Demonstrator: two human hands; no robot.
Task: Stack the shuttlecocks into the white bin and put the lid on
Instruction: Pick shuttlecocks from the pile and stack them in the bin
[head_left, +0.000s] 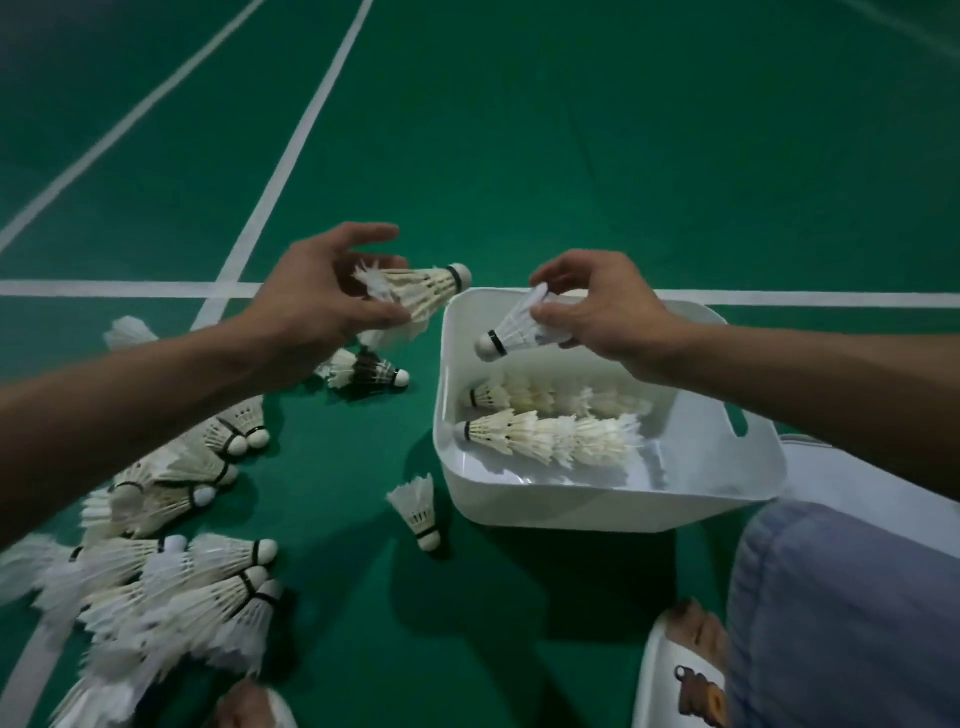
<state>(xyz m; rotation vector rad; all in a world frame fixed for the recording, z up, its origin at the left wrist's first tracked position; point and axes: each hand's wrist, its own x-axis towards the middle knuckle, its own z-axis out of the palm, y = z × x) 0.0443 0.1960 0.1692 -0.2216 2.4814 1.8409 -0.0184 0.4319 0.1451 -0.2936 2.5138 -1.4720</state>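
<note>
Because the white bin (519, 512) is filled in nested rows (550, 436) — two lie inside, corks toward nine o'clock — the grip of the right hand (597, 306) pinches one shuttlecock (511, 330) by its feathers over the far rim, while the grip of the left hand (322, 296) clasps a short stack (423, 291) at ten o'clock.

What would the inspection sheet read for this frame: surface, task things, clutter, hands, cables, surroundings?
Surface: green court floor with white lines.
Job's things: white bin on the floor, two nested rows lying inside; loose pile of shuttlecocks to its left; lone shuttlecock on the floor by its near-left corner; lid not identified for sure.
Clutter: nothing seen.
Hands: left hand holds a nested stack beside the bin; right hand pinches a single shuttlecock above the bin.
Cables: nothing seen.
Surroundings: knee in blue-grey cloth and a white slipper at lower right.
</note>
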